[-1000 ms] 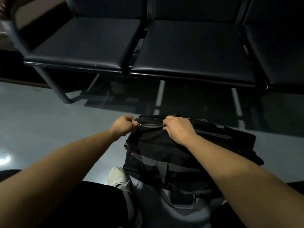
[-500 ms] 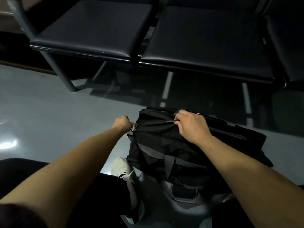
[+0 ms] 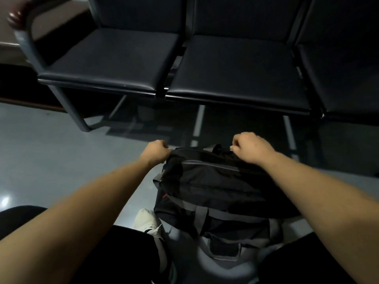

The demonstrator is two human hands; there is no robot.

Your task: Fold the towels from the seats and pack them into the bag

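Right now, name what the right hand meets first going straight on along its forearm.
Likely the front edge of the middle seat; only floor lies between it and the right hand. Depth unclear.

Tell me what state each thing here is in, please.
bag, standing on the floor, top looks closed where it shows.
left hand, curled, gripping the bag's left end.
right hand, curled, pinching something at the bag's top; what, hidden.
seats, in a row behind the bag.
white shoe, on the floor, beside the bag.
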